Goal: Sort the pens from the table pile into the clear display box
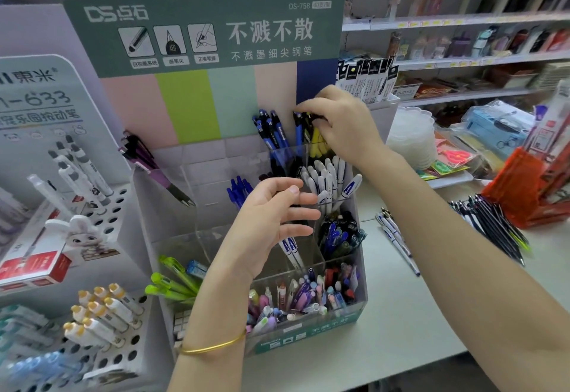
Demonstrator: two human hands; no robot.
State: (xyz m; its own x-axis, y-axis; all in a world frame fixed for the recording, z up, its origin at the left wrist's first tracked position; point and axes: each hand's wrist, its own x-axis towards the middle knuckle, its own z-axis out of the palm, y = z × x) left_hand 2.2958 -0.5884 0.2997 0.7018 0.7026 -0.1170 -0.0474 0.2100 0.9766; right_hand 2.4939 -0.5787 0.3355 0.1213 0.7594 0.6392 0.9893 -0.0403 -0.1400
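Closest, my left hand hovers with fingers spread and loose before the clear display box. My right hand pinches the tops of yellow pens in its back right compartment. The pen pile lies on the table.

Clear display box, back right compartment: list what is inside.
Yellow pens and a blue pen stand in it. The right hand pinches the black tops of the yellow pens and hides whatever stands behind its fingers. The lower ends blur behind the clear wall.
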